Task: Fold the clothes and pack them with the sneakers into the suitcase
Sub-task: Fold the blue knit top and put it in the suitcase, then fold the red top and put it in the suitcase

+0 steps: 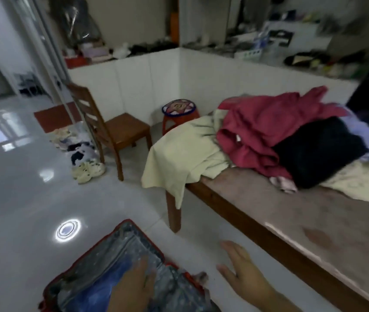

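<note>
An open red suitcase (84,260) lies on the floor at the bottom left, with blue fabric (89,293) inside it. My left hand (134,287) rests flat on that fabric, fingers spread. My right hand (244,273) hovers open over the floor, between the suitcase and the bed. On the wooden bed (235,208) lies a heap of clothes: a pale yellow garment (183,158) hanging over the corner, a crimson one (264,129), a black one (318,152) and a lilac one (365,134). Pale sneakers (88,171) sit on the floor by the chair.
A wooden chair (116,131) stands left of the bed, with more shoes (75,140) heaped beside it. A red stool (179,115) stands against the white tiled wall (147,79). Cluttered ledges run along the top of that wall. The glossy floor (21,199) spreads out to the left.
</note>
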The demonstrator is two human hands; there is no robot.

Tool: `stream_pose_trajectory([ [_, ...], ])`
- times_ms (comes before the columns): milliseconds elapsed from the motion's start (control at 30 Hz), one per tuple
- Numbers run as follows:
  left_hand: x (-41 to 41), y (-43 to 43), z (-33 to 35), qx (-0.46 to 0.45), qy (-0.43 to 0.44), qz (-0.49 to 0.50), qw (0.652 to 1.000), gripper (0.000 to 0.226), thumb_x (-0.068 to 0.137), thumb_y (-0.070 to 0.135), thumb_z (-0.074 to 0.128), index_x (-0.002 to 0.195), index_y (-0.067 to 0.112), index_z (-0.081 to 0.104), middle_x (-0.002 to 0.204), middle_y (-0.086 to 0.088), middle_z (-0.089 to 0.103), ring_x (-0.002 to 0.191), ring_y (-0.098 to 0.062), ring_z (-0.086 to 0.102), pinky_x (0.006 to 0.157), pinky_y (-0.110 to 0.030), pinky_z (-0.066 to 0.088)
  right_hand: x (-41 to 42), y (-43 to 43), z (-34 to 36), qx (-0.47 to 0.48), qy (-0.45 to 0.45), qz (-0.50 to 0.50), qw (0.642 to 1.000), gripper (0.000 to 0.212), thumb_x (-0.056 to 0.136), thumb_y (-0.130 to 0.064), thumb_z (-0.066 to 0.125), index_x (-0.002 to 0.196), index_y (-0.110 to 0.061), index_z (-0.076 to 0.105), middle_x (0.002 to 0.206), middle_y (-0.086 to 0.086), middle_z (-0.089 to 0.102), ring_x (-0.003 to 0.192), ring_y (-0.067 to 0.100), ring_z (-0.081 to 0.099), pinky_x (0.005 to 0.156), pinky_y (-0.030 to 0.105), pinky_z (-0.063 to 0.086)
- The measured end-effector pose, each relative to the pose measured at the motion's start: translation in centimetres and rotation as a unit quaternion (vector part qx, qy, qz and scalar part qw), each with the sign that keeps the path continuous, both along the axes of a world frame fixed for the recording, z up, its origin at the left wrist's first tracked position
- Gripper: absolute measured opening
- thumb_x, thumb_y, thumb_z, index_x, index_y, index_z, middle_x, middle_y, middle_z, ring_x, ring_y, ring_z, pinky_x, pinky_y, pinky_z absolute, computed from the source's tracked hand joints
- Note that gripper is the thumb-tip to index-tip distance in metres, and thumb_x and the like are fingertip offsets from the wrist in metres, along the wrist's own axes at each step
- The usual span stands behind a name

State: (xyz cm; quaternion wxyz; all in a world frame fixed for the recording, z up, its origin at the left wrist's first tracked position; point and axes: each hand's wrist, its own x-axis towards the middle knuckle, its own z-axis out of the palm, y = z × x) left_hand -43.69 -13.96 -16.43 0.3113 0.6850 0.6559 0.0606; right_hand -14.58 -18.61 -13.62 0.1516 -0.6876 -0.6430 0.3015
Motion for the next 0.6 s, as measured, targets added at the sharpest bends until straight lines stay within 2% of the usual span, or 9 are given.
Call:
stream_pose_trajectory([
  [67, 3.3, 1.2, 4.3, 0.036, -0.036, -0.03, 0.998, 0.044, 0.096, 0.04, 0.044, 0.138, 0.027, 0.04, 0.132, 0.002, 0.055, 0.11, -0.012, 0.055, 0.097, -0.025, 0.042, 3.3, -1.5, 3.6, 0.051, -0.004, -0.046, 0.998, 0.095, 0.066, -0.09, 0.007, 0.142, -0.037, 0.024, 0.141, -0.017, 0.028, 0.133, 0.002, 0.027, 0.104, 0.013, 0.023],
  [167, 9.1, 2.5, 9.3, 0.03, -0.063, -0.089, 0.994, 0.048, 0.096, 0.049, 0.037, 0.138, 0.027, 0.037, 0.135, 0.004, 0.051, 0.119, -0.015, 0.052, 0.098, -0.028, 0.04, 8.1, -3.9, 7.4, 0.103, -0.035, -0.107, 0.988, 0.08, 0.078, -0.077, 0.021, 0.144, -0.033, 0.028, 0.135, -0.018, 0.034, 0.131, 0.005, 0.033, 0.103, 0.015, 0.026],
  [233, 12.8, 2.7, 11.4, 0.048, -0.069, -0.111, 0.99, 0.065, 0.089, 0.064, 0.027, 0.14, 0.025, 0.035, 0.133, 0.005, 0.052, 0.12, -0.013, 0.052, 0.099, -0.032, 0.041, 11.4, -5.7, 9.3, 0.124, -0.062, -0.14, 0.981, 0.079, 0.078, -0.076, 0.02, 0.144, -0.032, 0.029, 0.135, -0.018, 0.035, 0.128, 0.006, 0.035, 0.102, 0.016, 0.027],
  [333, 18.0, 2.9, 13.5, 0.077, -0.082, -0.151, 0.982, 0.063, 0.093, 0.059, 0.027, 0.146, 0.025, 0.025, 0.137, 0.004, 0.05, 0.123, -0.014, 0.05, 0.099, -0.034, 0.042, 16.3, -7.3, 10.7, 0.132, -0.068, -0.171, 0.974, 0.086, 0.075, -0.082, 0.019, 0.145, -0.033, 0.028, 0.139, -0.01, 0.038, 0.125, 0.007, 0.038, 0.099, 0.02, 0.031],
  [367, 19.6, 3.0, 14.2, 0.087, -0.086, -0.163, 0.979, 0.064, 0.093, 0.059, 0.027, 0.147, 0.026, 0.024, 0.138, 0.004, 0.049, 0.123, -0.014, 0.05, 0.099, -0.034, 0.043, 17.9, -7.5, 11.0, 0.138, -0.066, -0.176, 0.973, 0.082, 0.078, -0.079, 0.025, 0.145, -0.032, 0.028, 0.14, -0.008, 0.037, 0.126, 0.008, 0.038, 0.099, 0.02, 0.031],
  [467, 23.6, 4.1, 15.5, 0.119, -0.109, -0.183, 0.97, 0.07, 0.089, 0.065, 0.027, 0.147, 0.026, 0.024, 0.14, 0.004, 0.048, 0.122, -0.012, 0.051, 0.098, -0.034, 0.045, 22.5, -7.0, 11.2, 0.152, -0.063, -0.181, 0.97, 0.062, 0.09, -0.052, 0.049, 0.145, -0.03, 0.029, 0.141, -0.007, 0.039, 0.127, 0.009, 0.037, 0.098, 0.02, 0.03],
  [600, 29.1, 7.6, 16.2, 0.149, -0.131, -0.144, 0.969, 0.062, 0.094, 0.049, 0.042, 0.147, 0.023, 0.022, 0.141, 0.002, 0.045, 0.127, -0.012, 0.047, 0.102, -0.031, 0.04, 28.4, -4.1, 11.0, 0.155, -0.059, -0.131, 0.977, 0.063, 0.089, -0.04, 0.059, 0.141, -0.038, 0.024, 0.138, -0.014, 0.033, 0.129, 0.005, 0.031, 0.1, 0.017, 0.026],
])
